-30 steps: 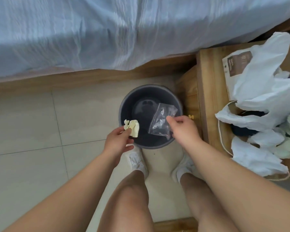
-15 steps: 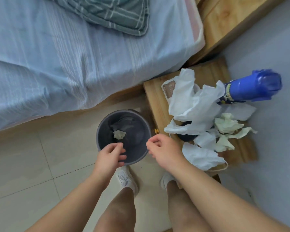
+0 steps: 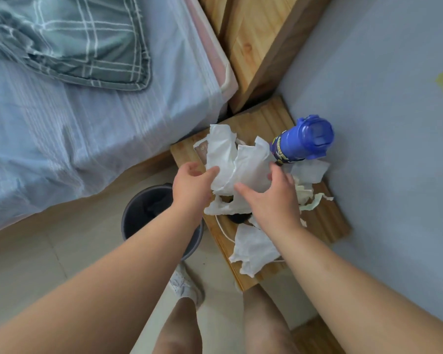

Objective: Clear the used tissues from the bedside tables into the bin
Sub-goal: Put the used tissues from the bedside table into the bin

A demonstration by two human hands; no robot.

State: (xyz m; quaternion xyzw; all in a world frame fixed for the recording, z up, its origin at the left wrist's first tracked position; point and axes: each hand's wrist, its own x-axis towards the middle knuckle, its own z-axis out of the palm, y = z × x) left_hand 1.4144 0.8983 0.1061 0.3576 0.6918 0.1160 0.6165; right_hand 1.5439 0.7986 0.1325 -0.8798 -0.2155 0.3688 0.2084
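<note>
Tissues: a heap of crumpled white tissues (image 3: 237,162) lies on the tabletop (image 3: 317,221), right of frame centre; one more tissue (image 3: 253,247) sits apart at the tabletop's lower edge, and smaller cream scraps (image 3: 306,198) lie to the right of the heap.
Left hand: left hand (image 3: 189,185) at frame centre, fingers spread, thumb touching the left side of the heap; grip wide and not closed on anything.
Right hand: right hand (image 3: 271,200) just right of the left, fingers spread over the heap's lower right, fingertips on or just above the paper; grip open, nothing enclosed. Whether it presses the tissue cannot be told.
Bin: dark round bin (image 3: 136,218) on the floor, lower left of the tabletop and just beside it, partly hidden under the left forearm; contents dark and unclear.
Bottle: blue bottle (image 3: 304,139) stands at the heap's upper right, touching or nearly touching the paper.
Other items: a dark object (image 3: 237,217) shows under the heap; a white cord (image 3: 221,229) runs along the tabletop's left edge.
Bed: bed (image 3: 87,123) fills the upper left, with a green plaid cloth (image 3: 69,39) on it.
Floor: pale tiled floor (image 3: 49,256) at lower left.
</note>
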